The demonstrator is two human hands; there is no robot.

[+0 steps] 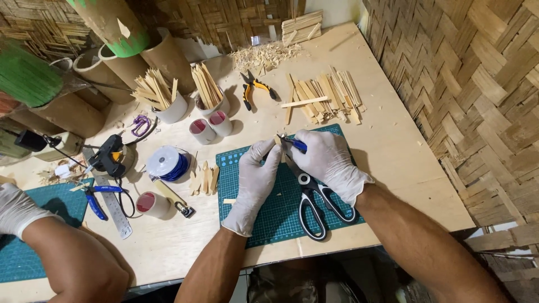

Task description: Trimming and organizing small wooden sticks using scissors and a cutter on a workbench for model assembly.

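- The left hand (255,182), gloved in white, is pinching a small wooden piece (277,140) between its fingertips at the centre of the frame.
- The right hand (328,160), also gloved, is gripping a blue-handled tool (294,144), fingers closed around it, its tip touching the piece.
- Black-handled scissors (312,197) are lying on the green cutting mat (269,216) below both hands.
- Another person's gloved hand (16,209) is resting at the left edge.

White gloves on both hands (255,179), bare forearms
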